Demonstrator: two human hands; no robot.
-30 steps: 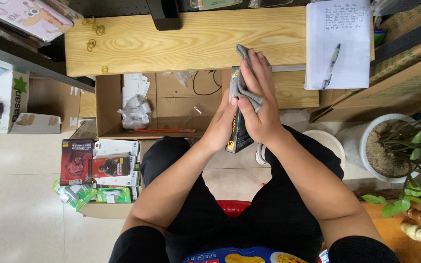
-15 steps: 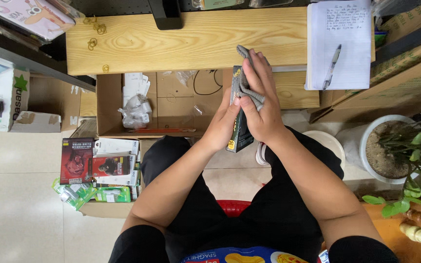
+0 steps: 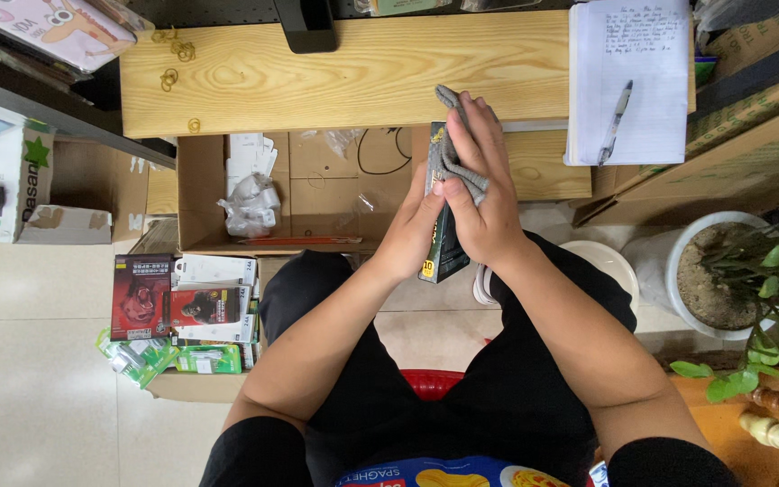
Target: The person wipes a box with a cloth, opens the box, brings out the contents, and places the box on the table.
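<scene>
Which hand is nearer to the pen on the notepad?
Right. The right hand, holding a grey cloth against the dark box, is closer to the pen; the left hand is beyond the box.

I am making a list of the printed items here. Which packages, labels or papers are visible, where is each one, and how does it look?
Dark flat package: between left hand and right hand, wiped with grey cloth.
Red and white packages: stacked on a box, floor left.
Green packages: below those.
White carton: far left, green star.
Handwritten notepad: desk right, pen on it.
</scene>
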